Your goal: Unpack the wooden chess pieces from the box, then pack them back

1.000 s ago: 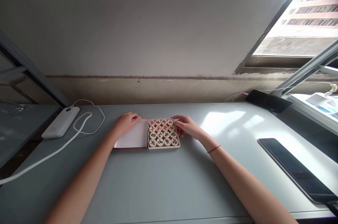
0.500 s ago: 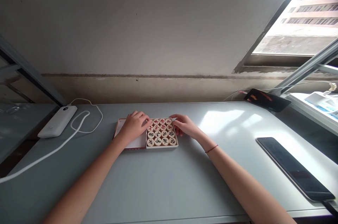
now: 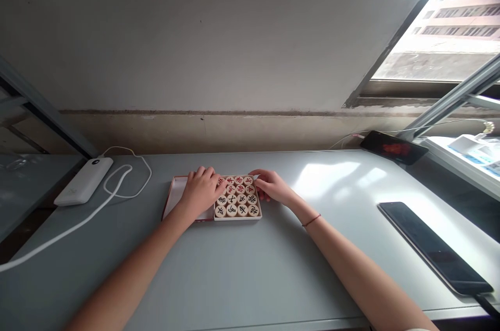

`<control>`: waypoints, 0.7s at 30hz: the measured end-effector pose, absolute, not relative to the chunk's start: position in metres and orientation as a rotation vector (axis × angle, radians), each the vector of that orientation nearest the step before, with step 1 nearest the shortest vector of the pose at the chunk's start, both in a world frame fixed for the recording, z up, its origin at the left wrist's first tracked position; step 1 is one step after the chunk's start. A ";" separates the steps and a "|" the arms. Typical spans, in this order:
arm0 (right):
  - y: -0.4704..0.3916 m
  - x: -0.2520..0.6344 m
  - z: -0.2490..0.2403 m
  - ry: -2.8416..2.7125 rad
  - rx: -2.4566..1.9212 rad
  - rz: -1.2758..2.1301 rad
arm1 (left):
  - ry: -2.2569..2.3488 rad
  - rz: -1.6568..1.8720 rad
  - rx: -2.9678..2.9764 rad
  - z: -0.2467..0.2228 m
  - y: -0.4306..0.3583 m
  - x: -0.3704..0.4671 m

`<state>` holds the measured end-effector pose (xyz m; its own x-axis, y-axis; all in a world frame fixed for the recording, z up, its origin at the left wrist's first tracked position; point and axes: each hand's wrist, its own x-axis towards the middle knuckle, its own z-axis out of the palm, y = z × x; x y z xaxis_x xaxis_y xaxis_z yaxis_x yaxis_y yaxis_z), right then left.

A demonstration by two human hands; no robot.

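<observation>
Though earlier at lid (image 3: 178, 188), left hand (image 3: 201, 190) now over pieces (image 3: 242, 209)

Chinese characters are painted on the round xiangqi pieces (image 3: 242, 210) in the shallow box (image 3: 238, 218) at the centre of the frame, red on the upper two rows and black on the lower two. The black one second from left in the bottom row looks like 馬; the rest are too small or turned to read surely, and the left hand (image 3: 202, 188) partly covers some red ones at upper left. Faint grey marks on the white power bank (image 3: 84, 181), left of frame, are illegible.
</observation>
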<state>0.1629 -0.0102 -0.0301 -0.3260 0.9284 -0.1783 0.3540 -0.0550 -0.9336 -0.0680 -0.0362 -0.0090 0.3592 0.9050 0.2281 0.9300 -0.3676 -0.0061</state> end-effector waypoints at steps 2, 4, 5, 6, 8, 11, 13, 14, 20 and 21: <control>-0.010 0.163 -0.031 -1.694 -1.376 1.377 | -1.681 -0.260 -2.462 -0.008 -0.037 -0.065; -0.010 0.163 -0.032 -1.696 -1.390 1.364 | -1.699 -0.238 -2.441 -0.008 -0.038 -0.062; -0.010 0.162 -0.032 -1.697 -1.393 1.361 | -1.711 -0.230 -2.424 -0.008 -0.038 -0.060; -0.011 0.162 -0.032 -1.696 -1.392 1.362 | -1.728 -0.225 -2.400 -0.008 -0.039 -0.059; -0.011 0.160 -0.032 -1.693 -1.380 1.369 | -1.772 -0.220 -2.351 -0.009 -0.040 -0.055; -0.011 0.159 -0.031 -1.687 -1.371 1.371 | -1.843 -0.218 -2.313 -0.010 -0.041 -0.051; -0.011 0.159 -0.030 -1.681 -1.375 1.373 | -1.865 -0.218 -2.313 -0.010 -0.041 -0.051; -0.011 0.159 -0.030 -1.678 -1.378 1.375 | -1.870 -0.217 -2.313 -0.009 -0.041 -0.051; -0.012 0.161 -0.027 -1.673 -1.347 1.409 | -1.843 -0.198 -2.356 -0.005 -0.043 -0.053; -0.012 0.161 -0.026 -1.668 -1.341 1.418 | -1.845 -0.210 -2.366 -0.005 -0.044 -0.053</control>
<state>0.1610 -0.0121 -0.0264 -0.3381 0.9242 -0.1778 0.3242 -0.0629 -0.9439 -0.0526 -0.0435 -0.0049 0.2412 0.9514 0.1913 0.9701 -0.2419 -0.0200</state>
